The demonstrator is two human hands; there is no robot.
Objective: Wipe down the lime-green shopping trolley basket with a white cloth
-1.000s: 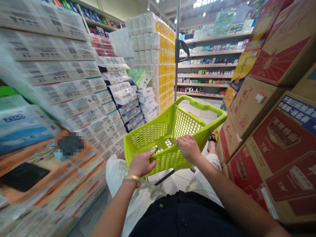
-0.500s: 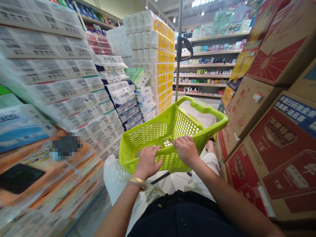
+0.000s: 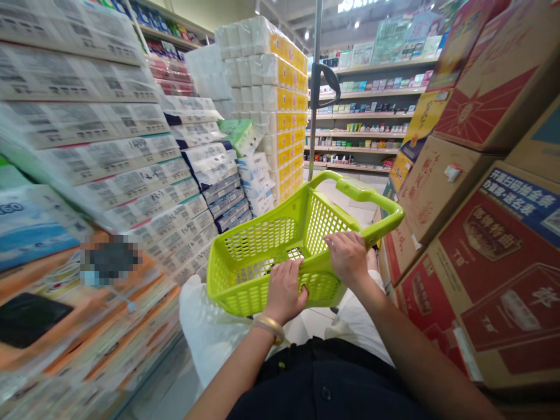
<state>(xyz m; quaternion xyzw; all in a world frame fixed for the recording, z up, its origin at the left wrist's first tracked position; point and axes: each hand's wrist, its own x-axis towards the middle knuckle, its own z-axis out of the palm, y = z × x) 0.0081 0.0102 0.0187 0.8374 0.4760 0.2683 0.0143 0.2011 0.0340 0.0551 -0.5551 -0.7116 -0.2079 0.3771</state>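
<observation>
Left grip: curled over lime-green shopping basket at near rim
Right grip: curled over that rim, nearer the handle
Done: both grips set
Basket load: none visible

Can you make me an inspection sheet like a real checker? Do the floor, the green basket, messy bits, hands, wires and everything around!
Floor: pale tiles.
Main thing: green basket, in front of the person.
Clutter: a dark flat thing, maybe a phone, on orange-edged packs; a pixelated thing nearby.
Hands: left hand and right hand on the basket's near rim; grip firmness unclear.
Wires: pale, cord-like coil beside the pixelated thing.
Around: wrapped packs stacked left, cartons right, stocked shelves behind.
</observation>
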